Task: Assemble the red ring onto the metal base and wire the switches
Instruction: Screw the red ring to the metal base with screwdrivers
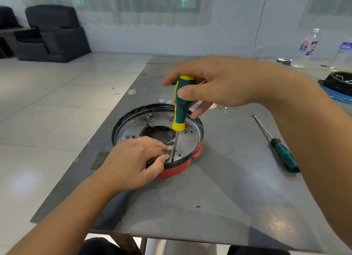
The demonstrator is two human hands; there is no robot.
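Gripping a green-and-yellow screwdriver point(181, 104) by its handle, the right hand point(224, 83) holds the tool nearly upright, thumb pressed on the near side of the handle and fingers point(172, 79) curled round the far side. Its thin shaft runs down to the metal base point(133, 127), with the tip at the base's near edge, just beside the left hand point(133, 161). That hand rests on the near rim, its fingers pressed together and bent over a small dark part point(152, 160), the thumb touching it from below; what the part is cannot be told. The round base sits inside the black-rimmed red ring point(179, 169), which lies on the grey desk point(209, 197) near its left edge. A 2nd screwdriver point(278, 146) lies on the desk to the right, well apart from the ring. 2 bottles point(306, 48) stand at the far right, near a black and blue ring point(339, 88).
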